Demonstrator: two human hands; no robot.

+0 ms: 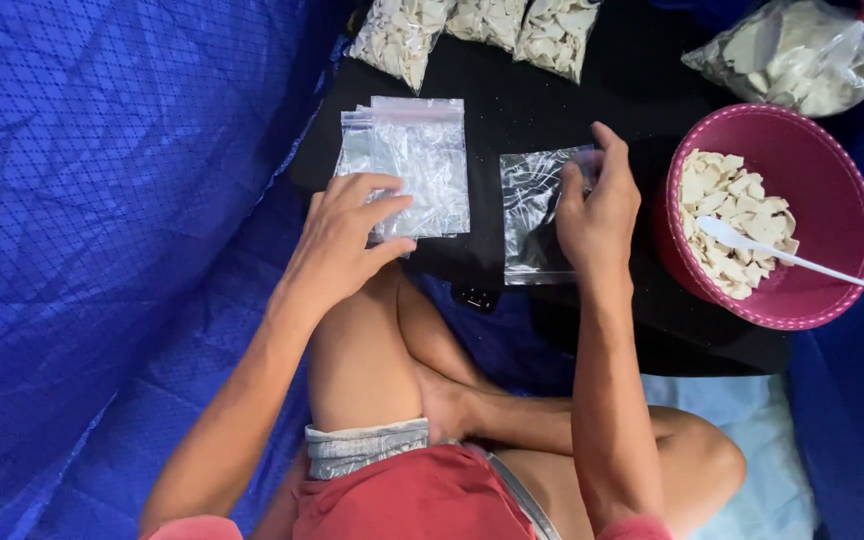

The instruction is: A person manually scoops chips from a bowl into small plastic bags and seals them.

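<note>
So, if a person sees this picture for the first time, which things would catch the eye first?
Probably the pink bowl at the right, filled with pale chips, with a white spoon lying in it. Next, the two hands on the black surface: the left hand rests on a stack of empty clear bags, and the right hand holds a single clear bag. Filled bags of chips lie along the top.

Your left hand (347, 240) lies palm down, fingers curled. Your right hand (597, 205) reaches forward, fingers pinched. Both forearms extend over your crossed legs.
</note>
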